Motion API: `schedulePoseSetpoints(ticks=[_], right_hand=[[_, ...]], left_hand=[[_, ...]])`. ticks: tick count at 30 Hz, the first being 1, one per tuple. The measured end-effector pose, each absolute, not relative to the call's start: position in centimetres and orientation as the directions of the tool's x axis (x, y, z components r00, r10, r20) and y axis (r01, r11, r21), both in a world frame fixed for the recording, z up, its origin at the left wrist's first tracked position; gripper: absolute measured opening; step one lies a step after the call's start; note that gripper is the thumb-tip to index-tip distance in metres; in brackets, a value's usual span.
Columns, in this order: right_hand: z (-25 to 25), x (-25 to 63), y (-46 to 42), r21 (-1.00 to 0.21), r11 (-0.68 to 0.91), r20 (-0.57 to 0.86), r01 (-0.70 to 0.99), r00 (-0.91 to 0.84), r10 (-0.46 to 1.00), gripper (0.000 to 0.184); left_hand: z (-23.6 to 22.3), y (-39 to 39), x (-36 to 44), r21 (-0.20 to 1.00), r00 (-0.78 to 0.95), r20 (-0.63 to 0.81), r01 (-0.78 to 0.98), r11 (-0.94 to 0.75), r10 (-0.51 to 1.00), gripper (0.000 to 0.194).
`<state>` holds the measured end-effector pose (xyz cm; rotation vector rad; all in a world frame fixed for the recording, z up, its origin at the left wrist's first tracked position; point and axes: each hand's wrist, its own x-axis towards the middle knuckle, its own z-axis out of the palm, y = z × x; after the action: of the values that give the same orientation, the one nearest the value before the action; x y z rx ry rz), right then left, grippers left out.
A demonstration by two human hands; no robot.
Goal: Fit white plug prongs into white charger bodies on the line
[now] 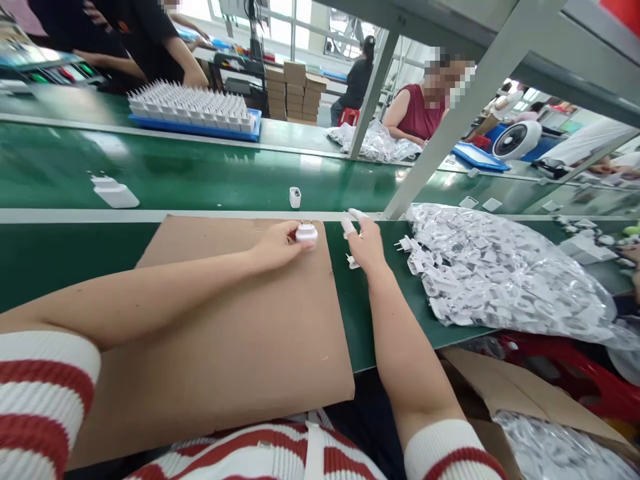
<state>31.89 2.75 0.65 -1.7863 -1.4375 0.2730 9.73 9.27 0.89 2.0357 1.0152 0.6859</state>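
Note:
My left hand [280, 247] pinches a white plug charger [307, 235] above the cardboard sheet [240, 333], its metal pins pointing away from me. To the right, my right hand [369, 247] is over the green bench with its fingers apart, holding nothing I can see. White coverings sit on two of its fingertips. A small white plug piece [353, 261] with pins lies just below those fingers. Further right, a clear plastic bag [515, 267] spills many white plug pieces, one loose plug [409, 244] at its near-left edge.
Beyond a pale ledge, a green conveyor belt [210, 180] carries a white charger housing [295, 197] and a pronged charger [115, 192]. A blue tray [195, 128] of upright plugs stands across it. A slanted metal post [450, 127] rises ahead; an open carton [500, 393] is low right.

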Motion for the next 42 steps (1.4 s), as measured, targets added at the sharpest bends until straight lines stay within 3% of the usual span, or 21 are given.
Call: schedulePoseSetpoints(ticks=[2, 4, 6, 8, 11, 13, 15, 18, 21, 25, 32, 34, 38, 42], right_hand=[[0.3, 33.5, 3.2, -0.564, -0.241, 0.221, 0.790, 0.425, 0.878, 0.045], [0.1, 34.6, 3.2, -0.495, -0.360, 0.082, 0.791, 0.455, 0.887, 0.049], [0.0, 35.1, 3.1, -0.498, -0.377, 0.024, 0.781, 0.447, 0.894, 0.051], [0.0, 35.2, 2.9, -0.526, -0.363, 0.056, 0.769, 0.457, 0.888, 0.048], [0.2, 34.9, 2.8, -0.610, -0.313, 0.157, 0.728, 0.499, 0.852, 0.046], [0.3, 34.6, 2.9, -0.709, -0.216, 0.224, 0.671, 0.505, 0.833, 0.043], [0.3, 34.3, 3.0, -0.815, -0.100, 0.235, 0.571, 0.483, 0.844, 0.036], [0.5, 33.7, 2.9, -0.912, -0.050, 0.144, 0.407, 0.433, 0.890, 0.035], [1.0, 33.0, 2.4, -0.903, -0.070, 0.105, 0.423, 0.376, 0.921, 0.035], [2.0, 31.9, 1.6, -0.916, -0.026, 0.132, 0.401, 0.360, 0.924, 0.037], [2.5, 30.7, 2.1, -0.990, 0.024, -0.019, -0.136, 0.307, 0.951, 0.047], [2.4, 30.4, 2.2, -0.980, -0.016, -0.070, -0.196, 0.274, 0.959, 0.047], [2.4, 29.8, 2.0, -0.985, -0.102, -0.135, -0.141, 0.253, 0.958, 0.049], [2.0, 28.7, 1.8, -0.985, -0.051, -0.092, -0.166, 0.251, 0.964, 0.049]], left_hand=[[1.0, 12.7, 9.1, 0.759, 0.377, 0.199, 0.524, -0.386, 0.905, 0.037], [1.1, 16.7, 8.1, 0.688, 0.197, 0.259, 0.650, -0.324, 0.945, 0.032], [1.2, 20.3, 7.1, 0.615, 0.060, 0.258, 0.759, -0.212, 0.964, 0.029], [1.4, 22.4, 6.4, 0.570, -0.017, 0.221, 0.813, -0.115, 0.975, 0.030], [2.1, 22.6, 6.3, 0.541, -0.096, 0.281, 0.837, -0.075, 0.955, 0.058], [2.4, 21.8, 7.0, 0.485, -0.049, 0.435, 0.854, -0.188, 0.899, 0.080], [2.4, 21.1, 8.1, 0.365, 0.129, 0.529, 0.858, -0.362, 0.839, 0.088], [2.1, 21.6, 9.8, 0.248, 0.326, 0.349, 0.872, -0.423, 0.878, 0.090], [2.1, 22.8, 11.1, 0.270, 0.295, 0.146, 0.906, -0.325, 0.944, 0.079], [2.9, 22.1, 11.9, 0.309, 0.335, 0.155, 0.877, -0.368, 0.929, 0.062], [2.9, 11.9, 10.5, 0.437, 0.707, 0.151, 0.579, -0.688, 0.691, 0.056], [2.1, 9.2, 9.8, 0.489, 0.753, 0.163, 0.499, -0.715, 0.637, 0.056], [0.3, 6.9, 8.8, 0.641, 0.682, 0.171, 0.471, -0.606, 0.711, 0.073], [-0.7, 7.2, 8.5, 0.730, 0.629, 0.132, 0.461, -0.504, 0.766, 0.046]])
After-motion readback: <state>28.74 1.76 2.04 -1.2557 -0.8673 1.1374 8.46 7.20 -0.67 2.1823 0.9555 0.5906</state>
